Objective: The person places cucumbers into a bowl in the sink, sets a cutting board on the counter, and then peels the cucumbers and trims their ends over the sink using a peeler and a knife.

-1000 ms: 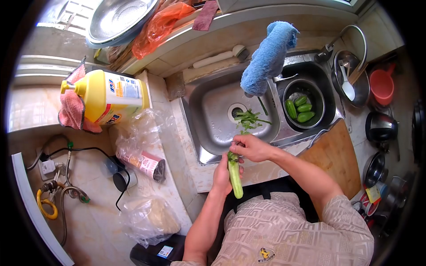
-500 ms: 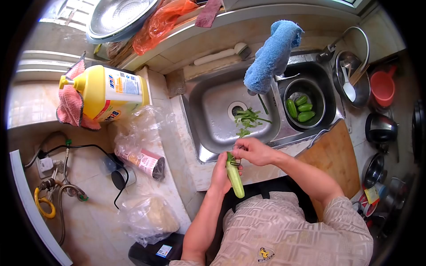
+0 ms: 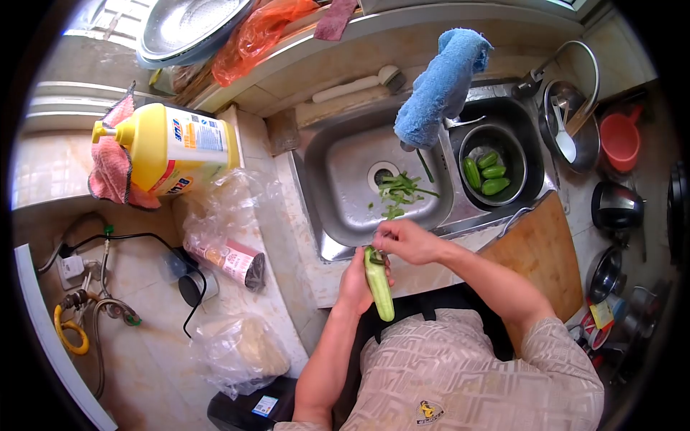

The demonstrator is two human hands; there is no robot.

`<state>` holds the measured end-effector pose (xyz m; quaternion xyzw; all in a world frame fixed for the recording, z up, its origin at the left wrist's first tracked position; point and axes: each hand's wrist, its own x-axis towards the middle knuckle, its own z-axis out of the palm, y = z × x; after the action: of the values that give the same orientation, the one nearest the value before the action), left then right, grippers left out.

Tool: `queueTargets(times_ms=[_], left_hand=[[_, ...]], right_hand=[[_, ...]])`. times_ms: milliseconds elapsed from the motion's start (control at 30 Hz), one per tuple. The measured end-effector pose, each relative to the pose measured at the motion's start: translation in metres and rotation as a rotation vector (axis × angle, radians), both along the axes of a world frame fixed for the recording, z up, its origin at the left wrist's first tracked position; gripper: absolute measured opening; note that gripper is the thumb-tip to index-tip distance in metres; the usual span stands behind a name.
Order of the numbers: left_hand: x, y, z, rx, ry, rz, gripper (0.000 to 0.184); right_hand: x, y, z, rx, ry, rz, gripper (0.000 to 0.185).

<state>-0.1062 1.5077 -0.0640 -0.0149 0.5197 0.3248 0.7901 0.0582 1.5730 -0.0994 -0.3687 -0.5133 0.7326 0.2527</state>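
Observation:
My left hand point(image 3: 353, 281) is closed around a mostly peeled, pale green cucumber point(image 3: 381, 291), which slants down toward my body at the sink's front edge. My right hand point(image 3: 404, 241) is closed on a peeler point(image 3: 376, 256), most of it hidden by the fingers. The peeler's head lies against the cucumber's upper end, where some darker skin shows. Beyond my hands, green peels point(image 3: 399, 192) lie in the left sink basin point(image 3: 338, 158) beside the drain. A metal pot point(image 3: 523, 161) in the right basin holds several green vegetables point(image 3: 494, 172), which look like short cucumbers.
A blue towel point(image 3: 438, 86) hangs over the faucet between the basins. At right, a wooden cutting board point(image 3: 539, 248) leans by the counter. A yellow detergent jug point(image 3: 147, 147) stands on the left ledge, with plastic bags point(image 3: 241, 352) and a printed package point(image 3: 228, 260) nearby.
My right hand has shifted slightly up and left with the peeler at the cucumber's upper end. A small peel piece now shows in the basin left of the pile.

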Motion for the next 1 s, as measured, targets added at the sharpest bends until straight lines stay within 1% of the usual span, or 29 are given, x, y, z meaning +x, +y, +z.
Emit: queueTargets(times_ms=[67, 167, 233, 333, 400, 433, 500, 567, 600, 667, 700, 800, 900, 1000], left_hand=[[0.000, 0.000, -0.001, -0.001, 0.046, -0.056, 0.038], [-0.001, -0.002, -0.007, 0.046, 0.176, -0.069, 0.039], [-0.004, -0.001, -0.006, 0.030, 0.151, -0.082, 0.037], [-0.008, 0.001, -0.004, 0.027, 0.077, -0.111, 0.037], [-0.013, -0.003, -0.007, 0.037, -0.005, -0.175, 0.037], [-0.010, -0.004, -0.003, 0.040, 0.017, -0.168, 0.038], [-0.005, -0.003, 0.008, 0.049, 0.067, -0.157, 0.039], [-0.007, 0.001, 0.009, 0.084, 0.060, -0.111, 0.032], [-0.006, 0.003, 0.009, 0.101, 0.051, -0.092, 0.029], [-0.005, 0.001, 0.003, 0.214, 0.099, -0.168, 0.025], [-0.005, 0.000, 0.002, 0.268, 0.127, -0.204, 0.026], [-0.006, 0.002, 0.002, 0.256, 0.016, -0.203, 0.033], [-0.004, 0.003, 0.004, 0.205, -0.156, -0.073, 0.033], [-0.006, 0.000, 0.006, 0.212, -0.225, -0.082, 0.033]], right_hand=[[0.000, 0.001, 0.014, 0.052, -0.079, 0.082, 0.023], [-0.002, 0.007, -0.011, 0.006, -0.064, 0.060, 0.026], [-0.002, 0.008, -0.011, -0.048, -0.021, 0.049, 0.028], [-0.001, 0.010, -0.001, -0.067, -0.042, 0.033, 0.027], [0.003, 0.019, -0.024, -0.162, -0.086, -0.178, 0.026], [0.007, 0.022, -0.029, -0.208, -0.109, -0.285, 0.026], [0.016, 0.021, -0.029, -0.233, -0.092, -0.242, 0.024], [0.016, 0.021, -0.001, -0.272, -0.099, -0.197, 0.026], [0.013, 0.017, 0.005, -0.261, -0.087, -0.164, 0.026], [0.008, 0.015, 0.014, -0.229, -0.068, -0.095, 0.027], [0.009, 0.019, 0.025, -0.274, -0.084, -0.060, 0.028], [0.003, 0.012, 0.028, -0.205, 0.063, 0.015, 0.026], [0.001, 0.008, 0.009, -0.151, 0.106, 0.020, 0.023], [0.002, 0.018, -0.009, -0.014, -0.066, -0.231, 0.021]])
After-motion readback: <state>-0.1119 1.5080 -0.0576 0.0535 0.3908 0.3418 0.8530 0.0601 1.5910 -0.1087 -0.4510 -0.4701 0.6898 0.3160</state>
